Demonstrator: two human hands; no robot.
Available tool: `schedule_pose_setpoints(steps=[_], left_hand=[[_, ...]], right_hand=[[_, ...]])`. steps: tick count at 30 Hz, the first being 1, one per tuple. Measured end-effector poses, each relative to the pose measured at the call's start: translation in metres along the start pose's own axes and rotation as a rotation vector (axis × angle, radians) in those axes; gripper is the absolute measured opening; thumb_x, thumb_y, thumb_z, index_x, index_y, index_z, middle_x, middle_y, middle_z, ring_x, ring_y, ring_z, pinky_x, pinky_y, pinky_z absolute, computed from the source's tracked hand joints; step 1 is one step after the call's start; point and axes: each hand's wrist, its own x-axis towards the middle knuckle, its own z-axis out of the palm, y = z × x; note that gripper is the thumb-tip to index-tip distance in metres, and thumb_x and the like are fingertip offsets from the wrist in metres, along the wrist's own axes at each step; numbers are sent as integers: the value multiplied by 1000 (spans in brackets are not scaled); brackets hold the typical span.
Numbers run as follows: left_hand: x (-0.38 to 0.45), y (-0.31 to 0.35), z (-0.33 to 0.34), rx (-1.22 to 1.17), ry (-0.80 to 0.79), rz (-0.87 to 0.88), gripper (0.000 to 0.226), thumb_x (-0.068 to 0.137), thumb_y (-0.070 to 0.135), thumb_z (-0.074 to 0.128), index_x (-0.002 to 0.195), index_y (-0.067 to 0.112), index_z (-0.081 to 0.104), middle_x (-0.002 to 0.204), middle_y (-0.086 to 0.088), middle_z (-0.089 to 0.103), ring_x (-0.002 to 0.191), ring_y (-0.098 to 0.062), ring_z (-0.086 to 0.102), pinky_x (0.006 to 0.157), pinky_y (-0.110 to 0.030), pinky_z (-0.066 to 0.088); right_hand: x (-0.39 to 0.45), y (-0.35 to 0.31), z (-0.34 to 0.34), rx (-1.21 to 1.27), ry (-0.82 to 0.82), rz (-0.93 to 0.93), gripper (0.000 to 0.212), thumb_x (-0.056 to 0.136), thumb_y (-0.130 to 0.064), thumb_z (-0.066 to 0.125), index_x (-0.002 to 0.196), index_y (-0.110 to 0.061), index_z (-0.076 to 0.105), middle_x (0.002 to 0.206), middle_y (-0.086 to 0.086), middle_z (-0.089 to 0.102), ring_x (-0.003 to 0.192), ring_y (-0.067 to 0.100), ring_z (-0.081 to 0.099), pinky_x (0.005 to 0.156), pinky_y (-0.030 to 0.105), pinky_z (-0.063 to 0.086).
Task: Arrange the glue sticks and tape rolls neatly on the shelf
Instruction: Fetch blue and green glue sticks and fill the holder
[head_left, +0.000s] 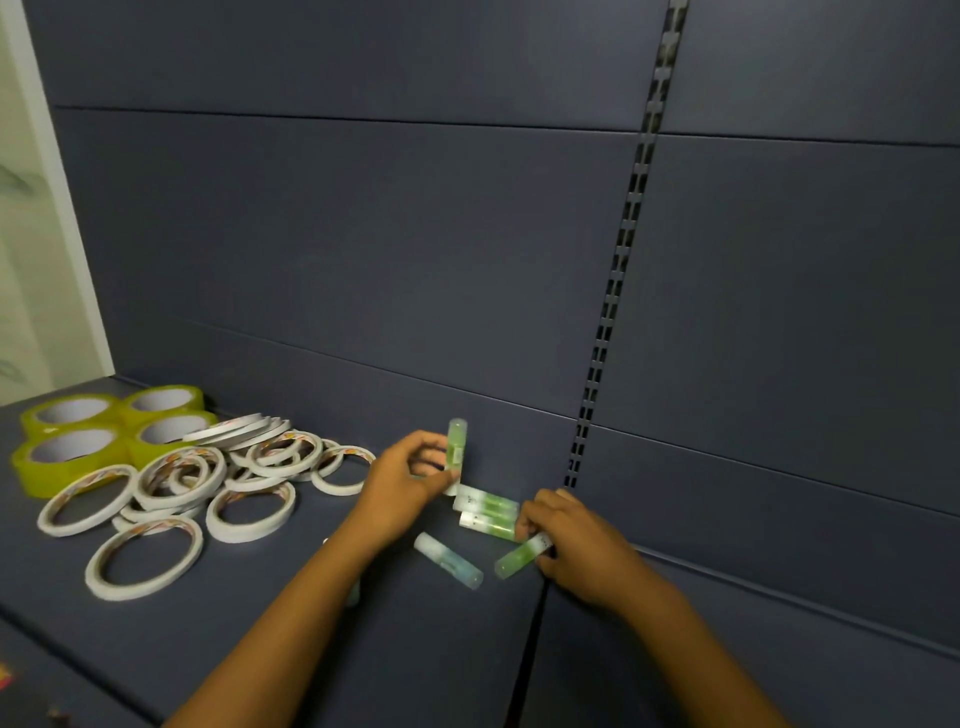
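Two green glue sticks are in the hands: left hand (402, 486) holds one upright (455, 451), right hand (563, 535) pinches another (521, 557). Light, smooth, likely to roll; grip mid-barrel. Tape rolls (171, 493) lie well left of them on the shelf (260, 639).

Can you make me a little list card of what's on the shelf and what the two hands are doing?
left hand: holds an upright green glue stick
right hand: grips a slanted green glue stick
loose glue sticks: two green ones lying side by side between the hands, one bluish one lying nearer the camera
white tape rolls: a messy pile, left of the hands
yellow tape rolls: four, grouped at the far left
shelf: dark grey-blue
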Motion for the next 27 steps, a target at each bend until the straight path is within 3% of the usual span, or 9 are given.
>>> schedule_pose_setpoints(steps=[4, 8, 12, 18, 24, 27], left_hand=[[-5, 0, 0, -41, 31, 0, 25, 83, 3, 72, 101, 19, 65, 89, 0, 68, 75, -7, 64, 76, -26, 56], [-13, 5, 10, -55, 36, 19, 25, 83, 3, 72, 105, 13, 65, 93, -4, 70, 76, -7, 65, 73, -18, 54], [-21, 14, 21, -71, 39, 42, 25, 83, 1, 72, 105, 10, 65, 92, -7, 69, 73, -3, 63, 71, -15, 52], [-32, 34, 51, -84, 21, 90, 26, 83, 4, 73, 99, 22, 64, 90, -1, 69, 75, -6, 63, 72, -16, 52], [-57, 65, 102, -103, -57, 134, 26, 83, 6, 73, 98, 25, 65, 90, 1, 70, 73, -5, 62, 74, -19, 53], [-78, 86, 131, -119, -95, 159, 26, 83, 5, 73, 99, 24, 65, 91, -3, 69, 75, -9, 63, 78, -21, 54]], right_hand=[[1, -5, 0, -59, 2, -12, 22, 86, -12, 59, 102, -28, 57, 105, -9, 49, 100, 12, 43, 79, 28, 42], [-2, -8, -1, -114, 24, -20, 18, 87, -15, 56, 100, -27, 55, 103, -9, 49, 99, 12, 43, 71, 24, 32], [-15, -5, -6, -72, 84, 15, 15, 87, -17, 56, 96, -29, 53, 99, -12, 50, 95, 10, 44, 68, 24, 33], [-53, 8, -24, 248, 228, 221, 13, 83, -16, 66, 89, -26, 59, 89, -11, 59, 79, 6, 57, 73, 25, 51], [-114, 20, -53, 491, 431, 401, 15, 79, -5, 73, 84, -13, 62, 78, 0, 64, 62, 0, 57, 62, 11, 47], [-153, 28, -68, 524, 520, 454, 16, 79, -7, 76, 86, -12, 63, 78, 0, 65, 65, 6, 57, 64, 11, 48]])
